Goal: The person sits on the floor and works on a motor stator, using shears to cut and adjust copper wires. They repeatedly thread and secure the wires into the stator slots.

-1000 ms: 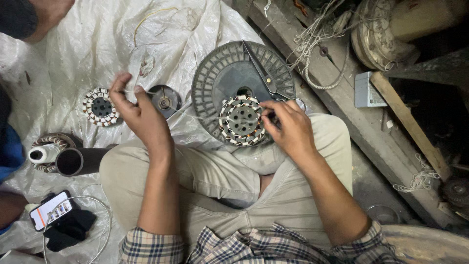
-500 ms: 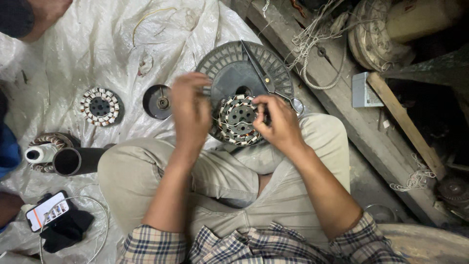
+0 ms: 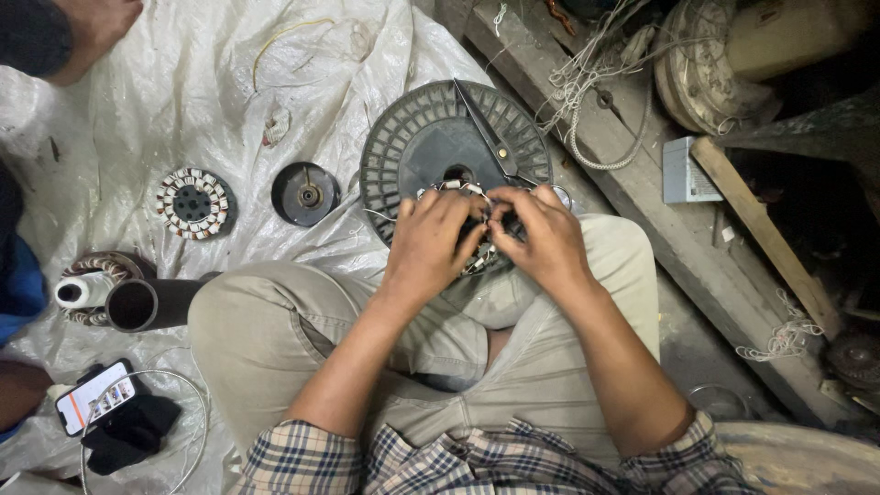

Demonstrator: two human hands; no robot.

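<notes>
Peeking between hands: white-wound stator (image 3: 477, 261)

A small motor-repair workshop, worked on the floor: a crinkled white plastic sheet (image 3: 165, 101) carries a round copper-wound stator (image 3: 192, 203), a dark round metal bearing cap (image 3: 305, 193) and a grey ribbed plastic disc (image 3: 417, 147). Along its right edge lie rough wooden planks (image 3: 660, 229), tangled pale cord (image 3: 587, 82) and dusty old motor housings (image 3: 724, 55).
</notes>
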